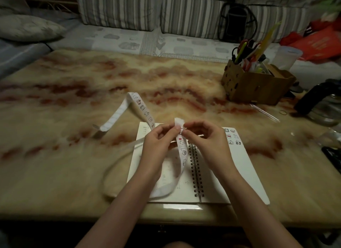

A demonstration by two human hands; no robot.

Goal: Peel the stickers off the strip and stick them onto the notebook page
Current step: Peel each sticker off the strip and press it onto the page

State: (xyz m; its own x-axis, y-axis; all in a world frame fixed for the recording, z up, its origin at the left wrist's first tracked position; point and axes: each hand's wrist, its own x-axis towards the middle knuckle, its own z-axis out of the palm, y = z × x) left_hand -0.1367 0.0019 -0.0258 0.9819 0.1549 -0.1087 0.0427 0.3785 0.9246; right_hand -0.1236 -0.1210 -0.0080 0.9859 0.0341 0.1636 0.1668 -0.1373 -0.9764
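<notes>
strip (181, 150) partly behind L hand (158, 139)

The tabletop (73, 92) was cream, veined reddish brown. The sticker strip (181, 151) was white with black-outlined cartoon figures. The sofa cushions (118, 9) bore grey-and-white stripes; the cardboard box (247, 87) was brown.

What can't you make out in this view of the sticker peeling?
Head view, whether a sticker is lifted off the sticker strip: fingers of the left hand and right hand cover that spot.
Head view, handwriting on the notebook: too small, blurred.
Head view, black object: cut by the right edge.
</notes>
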